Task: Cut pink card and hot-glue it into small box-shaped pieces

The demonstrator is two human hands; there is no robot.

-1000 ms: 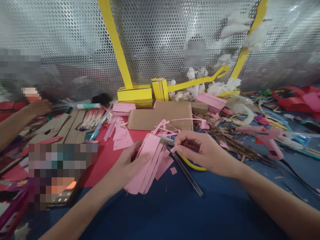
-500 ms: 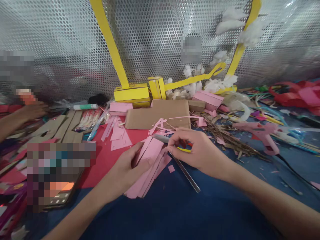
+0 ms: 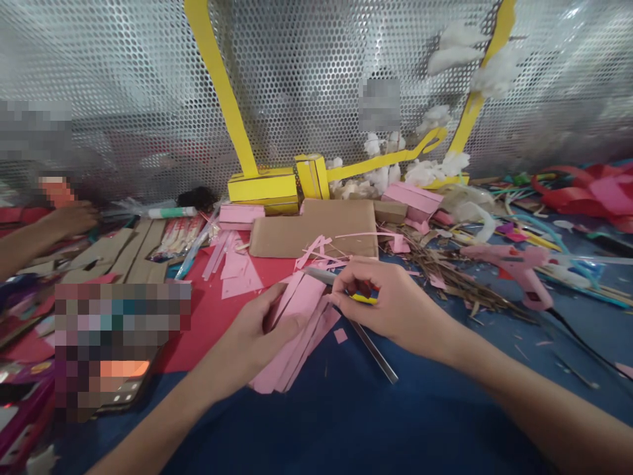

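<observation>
My left hand (image 3: 270,330) is closed around a pink paper-covered cardboard piece (image 3: 301,300), its thumb lying across the top face. Loose pink flaps spread from the piece's right side. My right hand (image 3: 380,303) is curled around a pair of scissors (image 3: 366,298) with yellow, red and blue handles. Their grey blades point left behind the far end of the pink piece. The right thumb and forefinger are pinched together at the edge of a pink flap; whether they grip it is hard to see. Below that hand lies a narrow metal strip (image 3: 376,356).
Brown cardboard (image 3: 316,231) and pink scraps (image 3: 237,274) lie beyond my hands, before a yellow structure (image 3: 262,188). A pink glue gun (image 3: 524,264) with a black cord is at right. At left are a blurred phone-like device (image 3: 128,389) and another person's hand (image 3: 74,221).
The view has shifted slightly. My right thumb and forefinger have moved a little at the flap's edge; my left hand keeps the same hold on the pink piece.
</observation>
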